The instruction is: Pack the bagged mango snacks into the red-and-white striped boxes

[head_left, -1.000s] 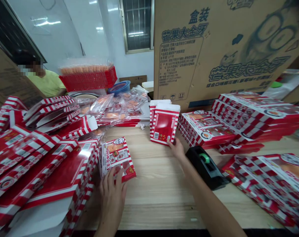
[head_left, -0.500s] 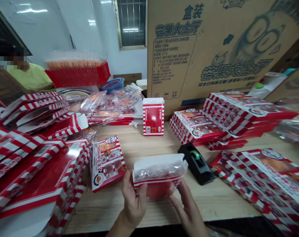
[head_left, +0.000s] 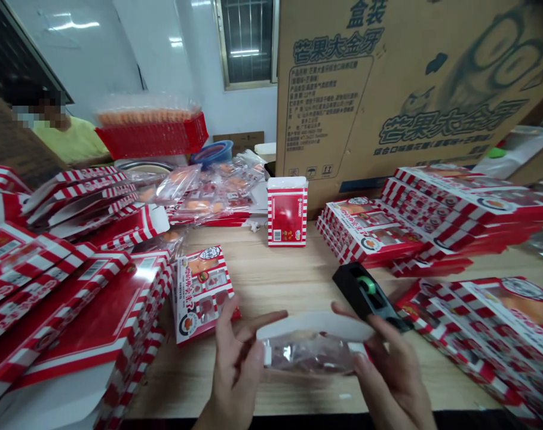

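Between my hands is an open carton with a white flap [head_left: 313, 345], and clear plastic wraps its lower part. My left hand [head_left: 235, 367] grips its left end, and my right hand [head_left: 385, 370] holds its right end. A red-and-white striped snack box [head_left: 203, 295] with a window lies on the table just beyond my left hand. Close to my right fingers sits a black tape dispenser [head_left: 367, 295] with a green core. Another striped box [head_left: 287, 212] stands upright farther back.
Striped boxes lie stacked on the left [head_left: 74, 298] and right [head_left: 450, 209] of the wooden table [head_left: 271, 269]. Clear food packets [head_left: 208, 194] lie behind it, before a large printed carton [head_left: 387, 89]. A person in a yellow shirt [head_left: 69, 140] stands beyond a red basket [head_left: 150, 137].
The held carton has turned, so its white flap and clear plastic now face me instead of its red side. My hands have spread wider, and the right one is nearer the tape dispenser.
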Available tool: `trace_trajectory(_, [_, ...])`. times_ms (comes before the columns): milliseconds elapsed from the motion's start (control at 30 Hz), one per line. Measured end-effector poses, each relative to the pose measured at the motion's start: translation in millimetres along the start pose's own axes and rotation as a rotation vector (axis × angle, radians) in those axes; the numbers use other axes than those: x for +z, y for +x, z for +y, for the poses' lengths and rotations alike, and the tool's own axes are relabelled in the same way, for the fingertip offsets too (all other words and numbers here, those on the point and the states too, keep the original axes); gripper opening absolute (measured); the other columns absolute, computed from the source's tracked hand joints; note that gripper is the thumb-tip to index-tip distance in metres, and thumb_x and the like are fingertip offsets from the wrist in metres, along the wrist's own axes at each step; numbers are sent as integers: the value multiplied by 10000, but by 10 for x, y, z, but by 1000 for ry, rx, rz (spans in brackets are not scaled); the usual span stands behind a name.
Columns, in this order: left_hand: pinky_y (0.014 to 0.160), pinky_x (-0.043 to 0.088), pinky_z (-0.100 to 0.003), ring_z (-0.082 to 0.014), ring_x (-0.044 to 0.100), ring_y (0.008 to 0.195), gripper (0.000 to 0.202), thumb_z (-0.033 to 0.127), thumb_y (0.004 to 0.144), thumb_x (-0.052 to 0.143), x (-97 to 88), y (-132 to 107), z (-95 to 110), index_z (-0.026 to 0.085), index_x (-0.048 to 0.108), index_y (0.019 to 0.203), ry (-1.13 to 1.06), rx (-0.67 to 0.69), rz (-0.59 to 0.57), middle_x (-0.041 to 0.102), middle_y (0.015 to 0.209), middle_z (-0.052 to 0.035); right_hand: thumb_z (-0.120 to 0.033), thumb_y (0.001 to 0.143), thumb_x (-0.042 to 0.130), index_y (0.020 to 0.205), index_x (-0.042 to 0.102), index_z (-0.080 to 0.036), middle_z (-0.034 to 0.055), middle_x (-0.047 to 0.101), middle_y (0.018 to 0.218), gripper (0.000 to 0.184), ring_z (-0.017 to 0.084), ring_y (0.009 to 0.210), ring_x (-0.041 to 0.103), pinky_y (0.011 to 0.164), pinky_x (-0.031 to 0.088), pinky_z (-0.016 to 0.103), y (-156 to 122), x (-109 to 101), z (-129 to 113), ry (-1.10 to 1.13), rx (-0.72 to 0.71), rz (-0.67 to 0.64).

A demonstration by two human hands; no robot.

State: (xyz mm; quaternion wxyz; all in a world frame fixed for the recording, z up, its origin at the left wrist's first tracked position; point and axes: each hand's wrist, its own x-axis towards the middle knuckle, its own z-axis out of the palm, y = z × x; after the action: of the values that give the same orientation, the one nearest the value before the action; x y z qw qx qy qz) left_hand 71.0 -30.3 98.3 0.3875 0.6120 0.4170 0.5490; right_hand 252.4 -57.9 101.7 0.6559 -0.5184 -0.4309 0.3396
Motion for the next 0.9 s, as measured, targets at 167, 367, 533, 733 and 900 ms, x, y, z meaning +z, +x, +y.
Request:
trace_trajectory(167, [900, 570, -422, -263, 673, 1084, 344, 428, 962, 454, -156, 336, 211, 277, 682, 1169, -222, -26, -475, 712, 1167, -103, -336, 911, 621, 1014, 733, -379, 39, 693, 1220, 158, 240, 1077, 675, 846, 575, 333, 151, -93, -100, 134, 9, -343])
trace_trajectory(367, [903, 578, -437, -238, 700, 1027, 406, 459, 946, 455, -235, 534, 315, 273, 781, 791, -220, 48, -565, 744, 1083, -77, -334, 786, 764, 689, 748, -291, 63, 718, 1108, 107, 270, 1003, 689, 778, 591, 358, 254, -86, -68, 170, -32, -388])
trace_trajectory(533, [934, 561, -459, -257, 671, 1089, 372, 434, 941, 491, -245, 490, 355, 264, 780, 780, -112, 65, -601, 750, 1049, -92, -443, 748, 775, 745, 737, -290, 64, 717, 1040, 158, 237, 908, 703, 729, 595, 302, 247, 8, -216, 88, -26, -362])
trace_trajectory(733, [885, 574, -417, -243, 688, 1040, 283, 371, 948, 501, -313, 479, 279, 247, 751, 902, -34, 127, -574, 716, 1125, -108, -284, 790, 750, 906, 747, -309, 35, 737, 892, 119, 188, 853, 713, 698, 590, 200, 232, 84, -328, -125, -98, -274])
trace_trajectory(900, [872, 573, -317, -180, 682, 1028, 219, 341, 941, 527, -352, 459, 245, 254, 664, 1087, 14, 166, -488, 714, 1089, -87, -282, 813, 741, 826, 749, -289, 22, 746, 863, 17, 189, 917, 705, 924, 543, 307, 257, 60, -253, -95, -122, -335])
